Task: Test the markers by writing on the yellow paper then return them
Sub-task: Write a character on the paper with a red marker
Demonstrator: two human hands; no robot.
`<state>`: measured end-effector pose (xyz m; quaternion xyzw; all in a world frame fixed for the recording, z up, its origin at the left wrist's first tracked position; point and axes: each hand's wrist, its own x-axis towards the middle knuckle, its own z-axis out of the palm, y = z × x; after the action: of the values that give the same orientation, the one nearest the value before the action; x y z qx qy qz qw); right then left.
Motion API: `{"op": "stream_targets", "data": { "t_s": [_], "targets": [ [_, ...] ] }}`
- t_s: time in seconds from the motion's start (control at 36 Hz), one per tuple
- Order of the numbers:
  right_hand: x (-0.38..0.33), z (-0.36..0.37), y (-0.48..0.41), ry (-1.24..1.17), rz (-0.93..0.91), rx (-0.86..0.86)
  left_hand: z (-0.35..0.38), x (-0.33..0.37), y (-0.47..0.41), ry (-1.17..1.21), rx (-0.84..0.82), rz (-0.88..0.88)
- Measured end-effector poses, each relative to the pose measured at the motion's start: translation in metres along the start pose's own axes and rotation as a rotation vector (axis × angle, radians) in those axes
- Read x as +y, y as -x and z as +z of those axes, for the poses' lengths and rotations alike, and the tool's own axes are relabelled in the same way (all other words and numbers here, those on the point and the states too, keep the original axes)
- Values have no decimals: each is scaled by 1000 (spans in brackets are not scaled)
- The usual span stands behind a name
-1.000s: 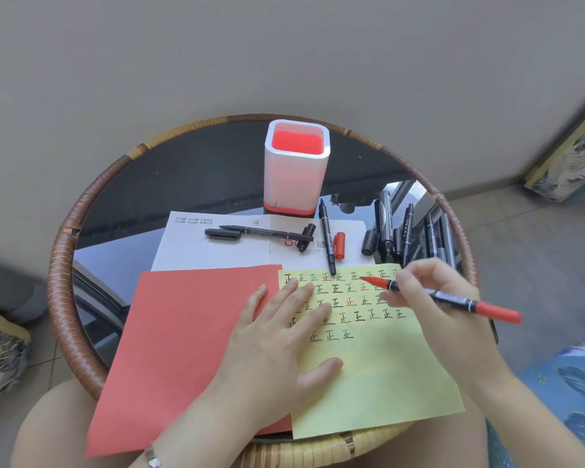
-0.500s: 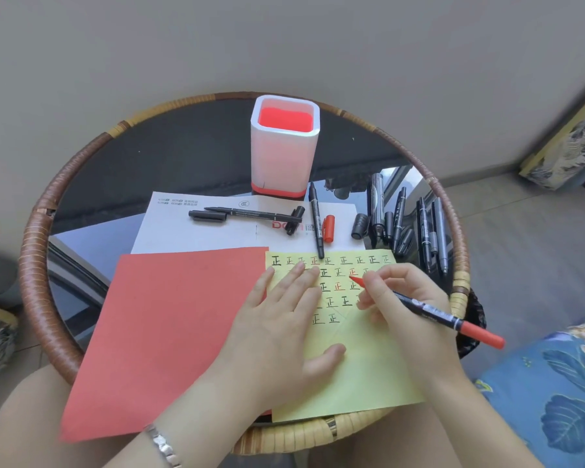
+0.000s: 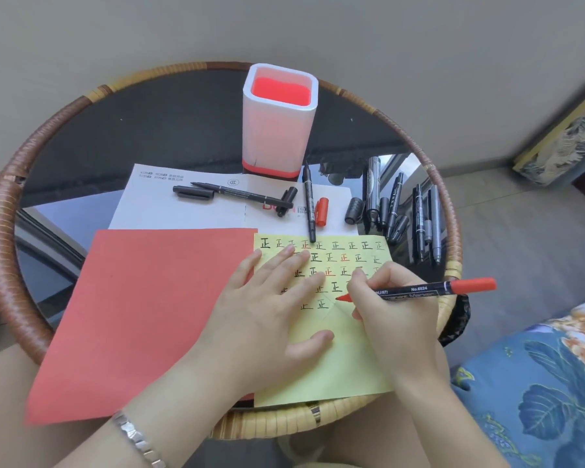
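While the tabletop (image 3: 81, 136) carries a red sheet (image 3: 142, 315) left of the yellow paper (image 3: 345, 366), the left hand (image 3: 267, 319) lies flat on that paper, fingers spread, and the right hand (image 3: 392, 319) grips a red marker (image 3: 419, 290), tip on it; black markers (image 3: 402, 211) lie just beyond.

On my feed the yellow paper (image 3: 345, 363) carries rows of small black characters with a few red ones, and the marker (image 3: 416, 290) over it is black with a red tip and red cap. Left of the paper I see a plain red sheet (image 3: 142, 315); beyond it, a white holder (image 3: 279, 130), red inside and red-banded at the base. Right of the paper sits a blue cushion (image 3: 537, 393) patterned with leaves and orange flowers.
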<state>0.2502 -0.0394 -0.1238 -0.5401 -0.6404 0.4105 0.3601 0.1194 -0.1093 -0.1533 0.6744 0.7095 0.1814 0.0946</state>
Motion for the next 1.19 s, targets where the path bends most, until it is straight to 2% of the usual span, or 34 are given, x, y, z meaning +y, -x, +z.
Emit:
{"op": "stream_targets", "data": {
  "t_s": [0.56, 0.69, 1.19],
  "targets": [
    [10, 4, -6, 57, -29, 5, -2, 2, 0, 29, 11, -12],
    [12, 3, -6, 17, -25, 59, -1, 2, 0, 31, 10, -15],
    [16, 3, -7, 18, -48, 31, -1, 1, 0, 22, 11, -13]
  ]
}}
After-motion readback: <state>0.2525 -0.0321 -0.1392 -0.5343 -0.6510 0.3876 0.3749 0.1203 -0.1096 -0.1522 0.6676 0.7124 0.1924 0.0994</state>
